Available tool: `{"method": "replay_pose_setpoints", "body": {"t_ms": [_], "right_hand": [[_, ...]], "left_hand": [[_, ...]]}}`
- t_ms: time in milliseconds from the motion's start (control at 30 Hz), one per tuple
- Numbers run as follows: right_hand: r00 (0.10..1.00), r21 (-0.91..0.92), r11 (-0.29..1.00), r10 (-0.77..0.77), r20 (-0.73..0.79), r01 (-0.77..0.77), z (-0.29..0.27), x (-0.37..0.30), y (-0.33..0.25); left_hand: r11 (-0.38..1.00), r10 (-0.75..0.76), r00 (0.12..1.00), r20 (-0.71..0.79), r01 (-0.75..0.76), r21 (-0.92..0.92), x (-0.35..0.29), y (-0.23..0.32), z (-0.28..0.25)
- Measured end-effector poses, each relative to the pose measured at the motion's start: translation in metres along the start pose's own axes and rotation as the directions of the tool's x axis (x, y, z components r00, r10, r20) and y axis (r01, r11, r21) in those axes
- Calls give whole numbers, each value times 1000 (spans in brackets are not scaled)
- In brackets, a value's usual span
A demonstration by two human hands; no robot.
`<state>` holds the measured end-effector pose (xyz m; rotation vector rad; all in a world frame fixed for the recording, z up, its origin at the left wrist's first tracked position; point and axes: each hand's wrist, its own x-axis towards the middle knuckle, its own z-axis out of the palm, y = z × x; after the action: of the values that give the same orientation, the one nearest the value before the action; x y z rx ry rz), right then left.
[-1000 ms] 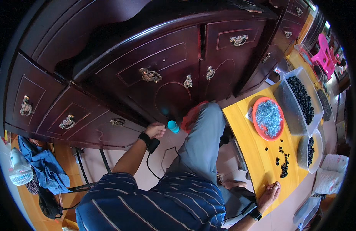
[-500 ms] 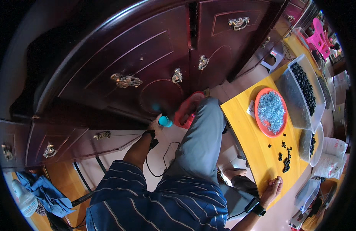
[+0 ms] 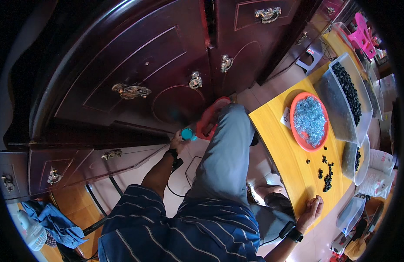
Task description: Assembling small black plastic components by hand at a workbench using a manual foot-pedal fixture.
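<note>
My left hand (image 3: pixel 178 142) is wrapped round a turquoise cup-like container (image 3: pixel 187 134), low in front of the dark cabinet (image 3: pixel 136 70). Just past it, a red basin (image 3: pixel 209 120) stands partly behind my knee. My right hand (image 3: pixel 312 210) rests at the near end of the yellow wooden table (image 3: pixel 276 115), its fingers curled together; whether anything small is in them I cannot make out. Several small black parts (image 3: pixel 327 178) lie scattered beyond that hand. Farther up the table sits an orange-red plate (image 3: pixel 296 138) heaped with small clear, bluish pieces (image 3: pixel 309 118).
Clear plastic bins (image 3: pixel 335 120) along the table's right side hold many black parts (image 3: pixel 347 89). A grey stool (image 3: pixel 314 56) and a pink chair (image 3: pixel 362 37) stand at the far right. White packages (image 3: pixel 376 179) sit right of the table. A white fan (image 3: pixel 32 231) is at lower left.
The turquoise container has tilted in my left hand, so its round end now faces up more. My right hand stays at the table's edge. The whole view has shifted slightly.
</note>
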<state>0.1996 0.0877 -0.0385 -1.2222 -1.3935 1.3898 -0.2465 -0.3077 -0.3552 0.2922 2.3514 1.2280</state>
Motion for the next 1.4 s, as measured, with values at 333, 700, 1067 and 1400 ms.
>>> {"method": "replay_pose_setpoints", "body": {"t_ms": [333, 700, 1067, 1400], "right_hand": [[999, 9, 999, -40, 11, 40, -2, 0, 5], [998, 25, 997, -67, -3, 67, 2, -2, 5], [998, -1, 999, -54, 16, 54, 1, -3, -1], [999, 7, 1000, -9, -40, 10, 3, -3, -1]], "left_hand": [[656, -386, 898, 209, 427, -623, -5, -1, -2], [571, -383, 886, 260, 448, -688, 4, -23, 0], [812, -427, 889, 165, 457, -362, 14, -38, 7], [988, 70, 986, 152, -47, -149, 66, -99, 49]]}}
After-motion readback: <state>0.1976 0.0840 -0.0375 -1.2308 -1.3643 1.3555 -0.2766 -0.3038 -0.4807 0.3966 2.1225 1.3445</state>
